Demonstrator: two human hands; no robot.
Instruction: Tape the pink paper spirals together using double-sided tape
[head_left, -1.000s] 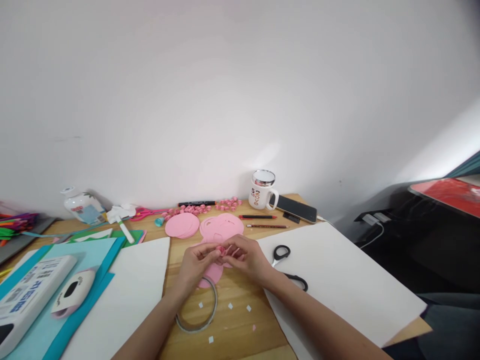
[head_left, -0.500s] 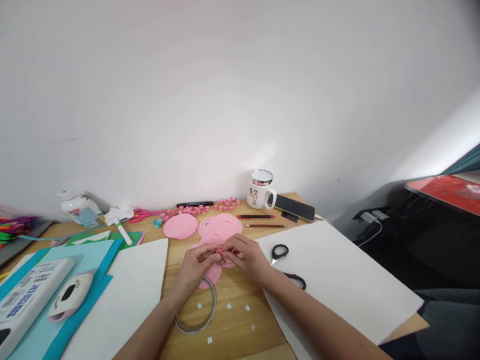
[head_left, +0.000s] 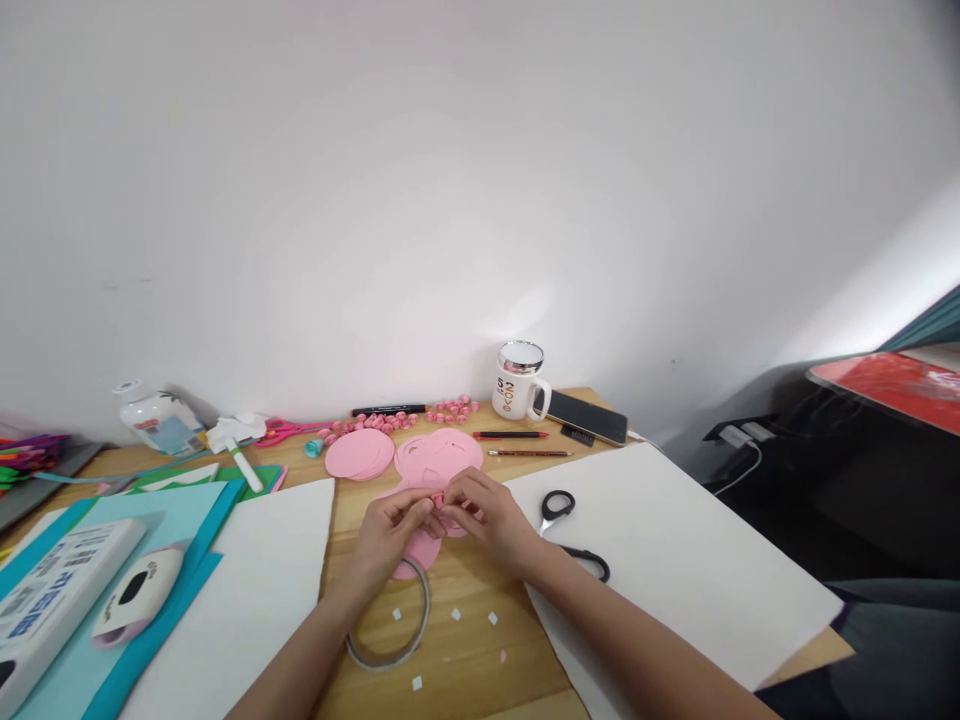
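Note:
My left hand (head_left: 390,535) and my right hand (head_left: 486,517) meet over the middle of the wooden desk (head_left: 465,650). Both pinch a small rolled pink paper piece (head_left: 438,499) between their fingertips. Under the hands lie pink paper circles (head_left: 361,453) and more cut pink paper (head_left: 442,455). A ring of tape (head_left: 390,640) lies just below my left wrist. Several small rolled pink pieces (head_left: 450,408) sit in a row near the wall.
Black-handled scissors (head_left: 571,530) rest on a white sheet (head_left: 675,560) at the right. A mug (head_left: 517,380), a phone (head_left: 589,416), two pencils (head_left: 517,444) and a black marker (head_left: 388,410) lie at the back. Blue paper (head_left: 172,520), a paper punch (head_left: 135,595) and a white sheet (head_left: 255,590) are at the left.
The hands stay together on the pink piece, with the fingers shifting slightly round it. The view has drifted a little.

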